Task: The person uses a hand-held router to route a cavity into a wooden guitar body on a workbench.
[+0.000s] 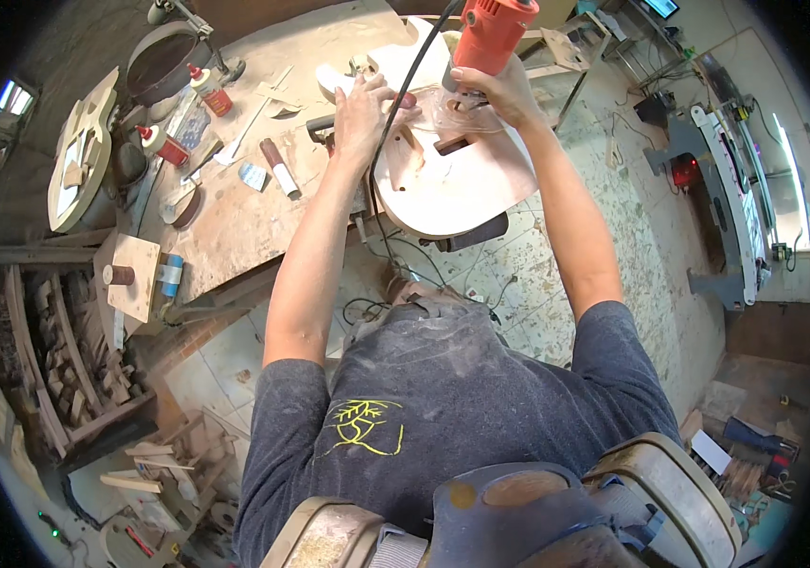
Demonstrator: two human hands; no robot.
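A pale wooden guitar body (443, 199), with a cut pocket and holes, lies at the bench's edge. My right hand (504, 95) grips the lower part of an orange-red power router (493, 33), which stands on a clear base (438, 104) over the body's upper part. My left hand (360, 114) rests on the body's upper left with fingers bent over it, gripping it beside a small red knob (408, 100). A black cord (416, 66) runs from the top down past my left hand and over the bench edge.
The bench (234, 227) holds glue bottles (210, 90), a brown tube (280, 168), scraps and a magnifier lamp (160, 66). Another guitar body (78, 161) is at left. Wood offcuts (73, 369) are stored below left. Cables lie on the floor. A grey machine (727, 199) stands at right.
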